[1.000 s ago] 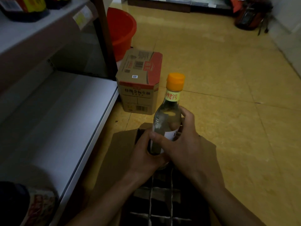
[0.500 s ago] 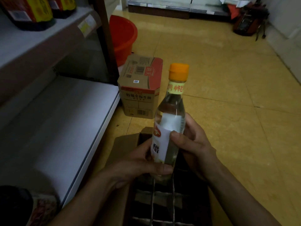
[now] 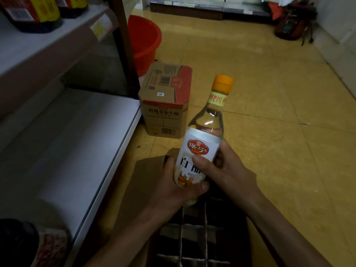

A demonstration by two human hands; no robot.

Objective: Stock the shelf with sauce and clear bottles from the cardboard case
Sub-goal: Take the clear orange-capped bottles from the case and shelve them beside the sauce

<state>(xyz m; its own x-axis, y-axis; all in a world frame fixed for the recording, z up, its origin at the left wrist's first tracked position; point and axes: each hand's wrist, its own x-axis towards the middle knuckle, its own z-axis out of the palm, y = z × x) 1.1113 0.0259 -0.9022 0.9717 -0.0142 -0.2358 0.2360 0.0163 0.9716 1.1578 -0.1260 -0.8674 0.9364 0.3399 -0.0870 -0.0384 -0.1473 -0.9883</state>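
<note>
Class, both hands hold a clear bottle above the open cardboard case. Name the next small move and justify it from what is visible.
Probably carry the clear bottle left and stand it on the lower shelf. The left hand and right hand both grip it above the cardboard case, and bare shelf surface lies just to its left.

The bottle (image 3: 200,151) is upright above the far end of the cardboard case (image 3: 146,182). Beyond the case a closed carton (image 3: 165,105) sits on the floor (image 3: 269,132), with a bucket (image 3: 144,39) farther beyond. Left of the case runs the shelf (image 3: 67,141), with jugs (image 3: 32,14) on the upper tier (image 3: 48,47).
</note>
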